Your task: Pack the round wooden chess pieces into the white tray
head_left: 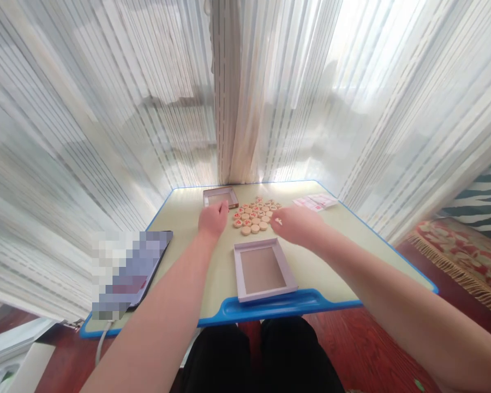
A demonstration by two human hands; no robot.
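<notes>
Round wooden xiangqi pieces [256, 214] lie in a loose cluster in the middle of the table, some showing red or dark characters, others blank side up. My right hand [297, 225] is closed at the cluster's right edge, its fingers curled down; whatever they hold is hidden. To the left of the pieces my left hand [213, 219] is curled into a fist, just in front of a shallow box part [234, 206]; its contents cannot be seen. Between my forearms, near the front edge, a second shallow open box [239, 273] shows its bare brown bottom.
The pale table [327, 267] has a blue rim with a moulded tray [270, 307] in front. A tablet [163, 245], partly blurred out, lies at left with a white cable [101, 344]. A red-and-white printed sheet [317, 202] is at back right. Sheer curtains [237, 98] hang behind.
</notes>
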